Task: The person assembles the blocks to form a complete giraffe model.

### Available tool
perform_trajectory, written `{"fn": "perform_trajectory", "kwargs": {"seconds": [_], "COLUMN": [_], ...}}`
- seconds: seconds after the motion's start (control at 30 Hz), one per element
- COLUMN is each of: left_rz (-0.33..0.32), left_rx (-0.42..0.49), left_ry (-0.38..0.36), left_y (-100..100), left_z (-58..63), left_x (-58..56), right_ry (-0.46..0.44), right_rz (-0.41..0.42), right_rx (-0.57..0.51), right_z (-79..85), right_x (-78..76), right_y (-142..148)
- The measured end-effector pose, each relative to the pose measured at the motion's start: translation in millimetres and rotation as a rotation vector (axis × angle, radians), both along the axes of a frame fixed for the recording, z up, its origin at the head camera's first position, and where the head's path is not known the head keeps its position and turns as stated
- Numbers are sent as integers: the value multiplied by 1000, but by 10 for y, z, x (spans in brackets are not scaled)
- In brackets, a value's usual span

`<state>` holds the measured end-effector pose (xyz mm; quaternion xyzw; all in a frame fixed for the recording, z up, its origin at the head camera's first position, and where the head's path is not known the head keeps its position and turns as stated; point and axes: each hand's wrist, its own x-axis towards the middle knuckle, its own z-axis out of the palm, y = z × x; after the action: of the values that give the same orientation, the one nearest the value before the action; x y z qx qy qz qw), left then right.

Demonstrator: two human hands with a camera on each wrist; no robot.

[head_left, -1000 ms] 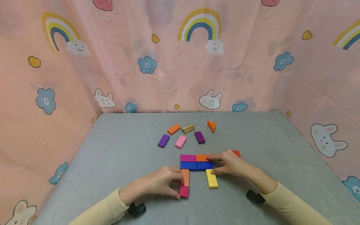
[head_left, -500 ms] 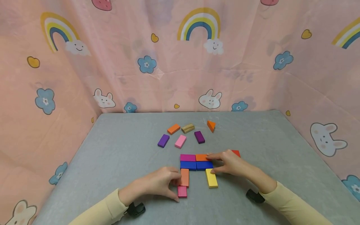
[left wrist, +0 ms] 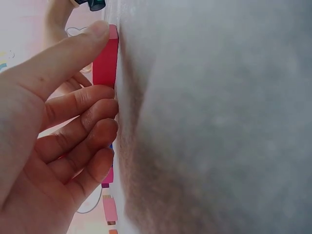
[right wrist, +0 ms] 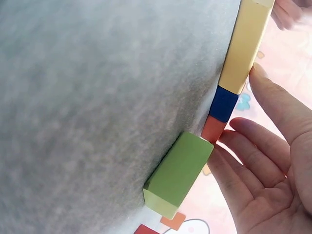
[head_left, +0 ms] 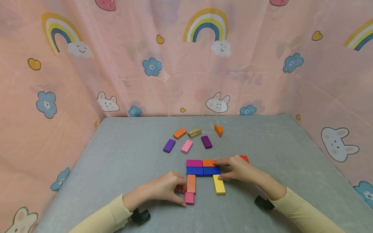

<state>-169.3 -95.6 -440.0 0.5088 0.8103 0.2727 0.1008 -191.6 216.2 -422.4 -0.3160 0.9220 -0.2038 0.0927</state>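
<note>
1. While the left hand (head_left: 163, 188) works left of lower centre in the head view, its thumb tip lies at the near left corner of the pink block (head_left: 189, 198); index fingertip close to the far left corner, other fingers loosely curled. Pinching or merely touching: cannot tell.
2. Pink block lies flat at lower centre, against the near end of the salmon block (head_left: 191, 183), set slightly to its left.
3. Right hand (head_left: 238, 168), right of centre: fingers not clenched, index extended. Index tip touches the right end of the orange block (head_left: 208, 163); thumb tip touches the yellow block (head_left: 219, 184) near its far end.
4. Central group: magenta block (head_left: 194, 163) and orange block side by side; directly below them in the frame, left blue block (head_left: 195, 171) and right blue block (head_left: 211, 171). Salmon block runs down from the left one, yellow from the right one, slightly slanted.
5. Beside the right hand: red block (head_left: 244, 159), partly hidden in the head view; green block (right wrist: 178, 170) at lower centre of the right wrist view.
6. Loose pieces, upper middle of the grey table (head_left: 122, 145): far orange block (head_left: 179, 133), wood-grain block (head_left: 194, 132), orange triangle (head_left: 219, 130), violet block (head_left: 169, 145), light pink block (head_left: 186, 146), dark purple block (head_left: 206, 142).
7. Behind, across the upper frame: pink curtain (head_left: 175, 90) with rainbows, flowers, rabbits.
</note>
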Motion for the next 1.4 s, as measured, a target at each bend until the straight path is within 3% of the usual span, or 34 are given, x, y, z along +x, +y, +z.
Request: {"fn": "perform_trajectory", "kwargs": {"seconds": [0.8,0.9,1.07,1.2,1.4], "left_rz": [-10,24,152,191,164], "left_rx": [-17,16,27,-59,-144], "left_ry": [-7,34,155,137,111], "left_y": [34,7,-6,19,57], "left_z": [17,49,105,112,73], "left_x": [-3,-42,-186,-287,-347], "right_ry": [-3,-8,5,1,-22], "right_rz": [-4,0,1,-2,-9], "right_rx": [4,-1,3,8,4], "right_z": [1,4,4,3,18], "right_x": [4,3,0,2,0], "right_y": [9,8,15,20,5]}}
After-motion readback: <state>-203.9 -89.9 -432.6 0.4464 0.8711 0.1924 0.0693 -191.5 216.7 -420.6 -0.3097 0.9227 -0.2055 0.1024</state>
